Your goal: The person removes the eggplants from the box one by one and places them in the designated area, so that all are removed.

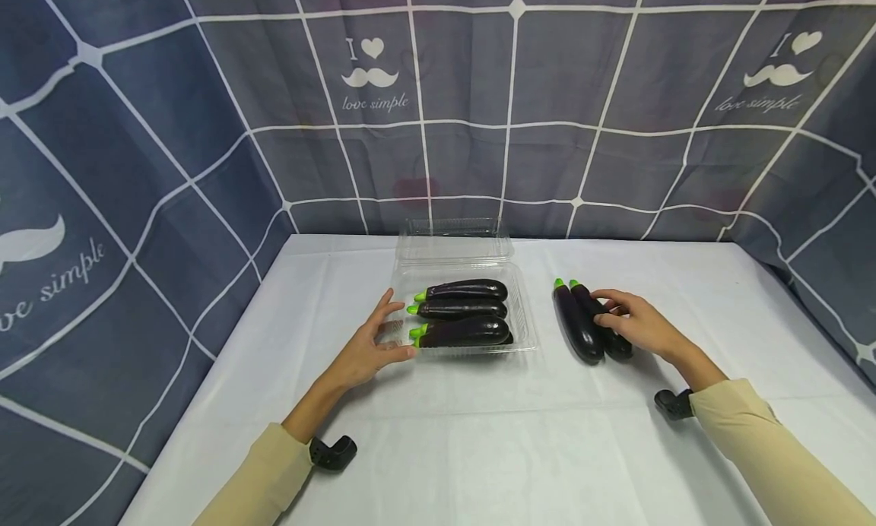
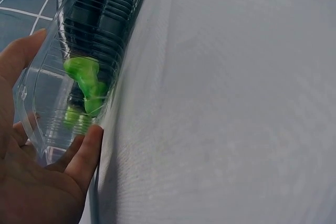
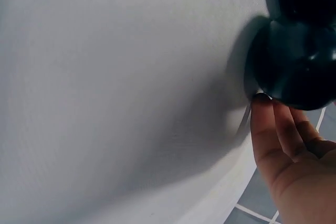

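A clear plastic clamshell box [image 1: 523, 321] lies with its lid raised at the back, holding several dark glossy eggplants [image 1: 461, 308] with bright green stems. My left hand [image 1: 369, 351] spans the box's left end, thumb and fingers spread and touching its corners. The left wrist view shows the fingers [image 2: 84, 161] against the ribbed plastic wall, close to the green stems [image 2: 84, 74]. To the right, two more eggplants lie side by side on the cloth. My right hand [image 1: 636, 324] grips the outer eggplant [image 1: 619, 349], next to the inner eggplant [image 1: 578, 328]; its fingers [image 3: 262, 129] curl at the eggplant's side.
A white cloth [image 1: 479, 450] covers the table. Dark blue-grey curtains [image 1: 465, 77] with white lines stand behind and at both sides. The open lid [image 1: 455, 241] reaches close to the back curtain. Black wrist cameras [image 1: 333, 454] hang under both sleeves.
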The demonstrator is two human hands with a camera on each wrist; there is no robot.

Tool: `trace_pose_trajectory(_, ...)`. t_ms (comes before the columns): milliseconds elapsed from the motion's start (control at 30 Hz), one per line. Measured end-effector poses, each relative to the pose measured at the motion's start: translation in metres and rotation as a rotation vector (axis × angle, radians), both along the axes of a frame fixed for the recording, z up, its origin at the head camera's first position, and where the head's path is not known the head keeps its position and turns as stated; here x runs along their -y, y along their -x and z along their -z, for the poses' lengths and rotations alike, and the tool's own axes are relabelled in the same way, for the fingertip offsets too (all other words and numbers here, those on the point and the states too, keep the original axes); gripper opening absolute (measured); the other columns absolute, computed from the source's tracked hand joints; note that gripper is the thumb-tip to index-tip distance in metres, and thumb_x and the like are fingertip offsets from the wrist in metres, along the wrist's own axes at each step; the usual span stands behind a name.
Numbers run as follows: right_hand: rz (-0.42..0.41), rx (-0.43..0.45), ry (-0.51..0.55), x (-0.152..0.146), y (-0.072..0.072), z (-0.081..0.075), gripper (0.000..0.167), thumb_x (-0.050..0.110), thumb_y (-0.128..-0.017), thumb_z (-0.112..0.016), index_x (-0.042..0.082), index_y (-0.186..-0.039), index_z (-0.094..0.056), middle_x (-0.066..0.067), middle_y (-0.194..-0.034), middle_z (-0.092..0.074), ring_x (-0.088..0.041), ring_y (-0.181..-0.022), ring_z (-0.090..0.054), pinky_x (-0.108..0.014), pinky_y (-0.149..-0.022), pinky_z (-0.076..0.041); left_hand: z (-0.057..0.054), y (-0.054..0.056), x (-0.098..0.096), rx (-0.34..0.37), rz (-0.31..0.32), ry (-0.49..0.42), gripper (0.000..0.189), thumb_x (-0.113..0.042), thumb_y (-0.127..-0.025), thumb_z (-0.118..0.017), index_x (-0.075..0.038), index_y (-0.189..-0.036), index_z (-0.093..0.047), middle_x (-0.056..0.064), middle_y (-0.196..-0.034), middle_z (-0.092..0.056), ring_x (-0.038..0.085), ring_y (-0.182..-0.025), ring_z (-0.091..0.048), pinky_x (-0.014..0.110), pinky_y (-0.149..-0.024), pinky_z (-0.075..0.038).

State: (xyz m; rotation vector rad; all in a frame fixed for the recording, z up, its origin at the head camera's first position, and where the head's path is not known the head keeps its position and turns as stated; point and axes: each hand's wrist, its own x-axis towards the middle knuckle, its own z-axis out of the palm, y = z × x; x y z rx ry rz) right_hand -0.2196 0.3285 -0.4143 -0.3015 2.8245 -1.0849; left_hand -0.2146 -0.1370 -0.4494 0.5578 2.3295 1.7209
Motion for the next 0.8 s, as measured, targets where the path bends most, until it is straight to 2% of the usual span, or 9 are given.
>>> trace_pose_trajectory(267,0.043,-0.016,0.030,0.003,-0.004,-0.004,0.048,0.023,-0.099,-0.059,-0.002,-0.139,-0.051,-0.031,-0.137,-0.045,-0.047,-0.122,-0.046,-0.061,-0.093,-0.042,-0.002,0.000,0.000,0.001,-0.002,0.003,0.083,-0.021,-0.086,-0.079,-0.007,-0.153,-0.032,-0.003,-0.165,0.003,0.040,-0.146,-0.017,0.049,-0.104,-0.043)
trace_pose_trajectory(400,0.068,-0.027,-0.003,0.008,-0.004,-0.006,0.048,0.025,-0.099,-0.058,-0.002,-0.138,-0.052,-0.031,-0.138,-0.044,-0.050,-0.125,-0.042,-0.065,-0.095,-0.039,-0.002,0.000,0.000,0.000,-0.003,0.001,0.082,-0.020,-0.087,-0.079,-0.007,-0.153,-0.032,-0.004,-0.165,0.004,0.040,-0.146,-0.016,0.050,-0.104,-0.042)
trace_pose_trajectory(600,0.106,-0.058,-0.058,0.014,-0.004,-0.009,0.045,0.026,-0.099,-0.058,-0.001,-0.136,-0.055,-0.030,-0.137,-0.045,-0.050,-0.123,-0.043,-0.066,-0.095,-0.039,-0.001,0.000,0.000,0.003,-0.003,0.004,0.081,-0.020,-0.087,-0.079,-0.007,-0.152,-0.033,-0.004,-0.165,0.003,0.042,-0.146,-0.016,0.051,-0.104,-0.042)
trace_pose_trajectory(800,0.105,-0.081,-0.021,0.017,-0.006,-0.014,0.044,0.023,-0.099,-0.058,-0.001,-0.136,-0.055,-0.031,-0.137,-0.046,-0.049,-0.123,-0.044,-0.065,-0.095,-0.039,-0.001,-0.001,0.000,0.002,0.001,-0.002,0.082,-0.019,-0.087,-0.079,-0.007,-0.152,-0.032,-0.004,-0.165,0.003,0.042,-0.146,-0.014,0.051,-0.104,-0.042)
